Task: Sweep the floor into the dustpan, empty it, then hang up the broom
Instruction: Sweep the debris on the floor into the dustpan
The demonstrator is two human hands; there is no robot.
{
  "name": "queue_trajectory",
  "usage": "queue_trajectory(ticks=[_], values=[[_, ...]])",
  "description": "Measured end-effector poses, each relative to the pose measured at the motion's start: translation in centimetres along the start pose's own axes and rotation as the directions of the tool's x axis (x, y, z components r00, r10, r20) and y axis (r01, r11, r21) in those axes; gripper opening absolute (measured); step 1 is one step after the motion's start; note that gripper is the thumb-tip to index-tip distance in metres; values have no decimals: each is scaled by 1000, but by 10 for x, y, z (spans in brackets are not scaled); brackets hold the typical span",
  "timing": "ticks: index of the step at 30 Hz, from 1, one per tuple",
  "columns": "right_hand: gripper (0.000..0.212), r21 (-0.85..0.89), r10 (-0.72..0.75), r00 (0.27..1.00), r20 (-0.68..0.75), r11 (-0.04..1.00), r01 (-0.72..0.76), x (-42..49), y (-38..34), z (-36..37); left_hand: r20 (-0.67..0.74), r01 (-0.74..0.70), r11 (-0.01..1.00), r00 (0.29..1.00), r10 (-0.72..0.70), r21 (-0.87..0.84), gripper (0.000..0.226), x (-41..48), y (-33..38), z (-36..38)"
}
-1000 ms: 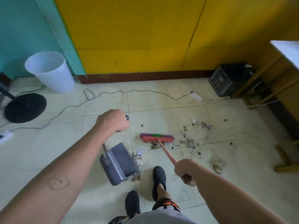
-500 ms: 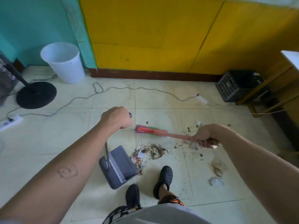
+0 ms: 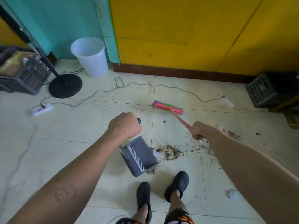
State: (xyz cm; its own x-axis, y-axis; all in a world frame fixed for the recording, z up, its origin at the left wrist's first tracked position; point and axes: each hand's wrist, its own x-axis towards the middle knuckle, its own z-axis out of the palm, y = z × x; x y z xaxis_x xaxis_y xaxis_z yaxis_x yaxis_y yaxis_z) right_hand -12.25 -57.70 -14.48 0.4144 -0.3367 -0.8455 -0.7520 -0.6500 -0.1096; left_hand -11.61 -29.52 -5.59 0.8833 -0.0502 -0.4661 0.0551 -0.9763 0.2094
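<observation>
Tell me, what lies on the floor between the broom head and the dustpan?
Head view: mostly bare tile, one small dark crumb; the litter pile sits beside the dustpan.

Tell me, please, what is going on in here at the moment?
A person is sweeping the floor. The left hand grips the upright handle of the grey dustpan, which rests on the floor. The right hand holds the broom, its head out beyond the dirt. A pile of dirt lies at the dustpan's mouth, not yet inside, with more scraps off to the right. A white bin stands by the wall.
</observation>
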Motion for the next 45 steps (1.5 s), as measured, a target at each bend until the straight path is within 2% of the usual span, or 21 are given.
queue_trajectory(ticks=[4, 7, 13, 16, 18, 22, 24, 27, 30, 33, 35, 40, 45], values=[[24, -18, -11, 999, -52, 1000, 10, 30, -11, 22, 5, 30, 999, 1000, -30, -11, 12, 4, -3, 10], [29, -157, -43, 998, -50, 987, 35, 38, -9, 42, -7, 21, 1000, 1000, -21, -4, 16, 9, -3, 18], [41, -356, -51, 994, 96, 931, 82, 4, -11, 52, -49, -23, 999, 999, 25, 36, 26, 12, 4, 25], [49, -443, -90, 981, 174, 882, 160, -27, -14, 33, -42, -44, 998, 998, 46, 48, 23, 12, 17, 17], [54, -457, -70, 975, 212, 875, 162, -41, -9, 18, -33, -66, 997, 997, 68, 47, 19, 12, 26, 11], [52, -438, 74, 968, 238, 898, 40, -43, 11, -8, 3, -93, 993, 996, 93, 69, 11, 15, 38, 1], [50, -434, 96, 962, 257, 901, 26, -50, 23, -19, 32, -104, 992, 994, 102, 76, 12, 15, 44, -4], [40, -246, 95, 950, 298, 969, -20, -62, 42, -35, 59, -140, 987, 989, 136, 83, 18, 12, 56, -12], [32, -138, 64, 952, 301, 990, -23, -75, 53, -47, 41, -177, 979, 984, 173, 98, 19, 11, 66, -17], [18, -118, 61, 964, 257, 992, -31, -87, 60, -56, 27, -202, 973, 979, 201, 107, 19, 11, 74, -20], [15, -140, 39, 983, 178, 990, -14, -91, 65, -58, 16, -211, 971, 977, 211, 114, 18, 11, 78, -22], [31, -254, -49, 999, 7, 966, 49, -78, 78, -55, -21, -229, 970, 973, 231, 81, 14, 13, 89, -26], [30, -294, -50, 996, -80, 956, 25, -41, 88, -54, -46, -216, 975, 975, 219, 57, 21, 18, 104, -25]])
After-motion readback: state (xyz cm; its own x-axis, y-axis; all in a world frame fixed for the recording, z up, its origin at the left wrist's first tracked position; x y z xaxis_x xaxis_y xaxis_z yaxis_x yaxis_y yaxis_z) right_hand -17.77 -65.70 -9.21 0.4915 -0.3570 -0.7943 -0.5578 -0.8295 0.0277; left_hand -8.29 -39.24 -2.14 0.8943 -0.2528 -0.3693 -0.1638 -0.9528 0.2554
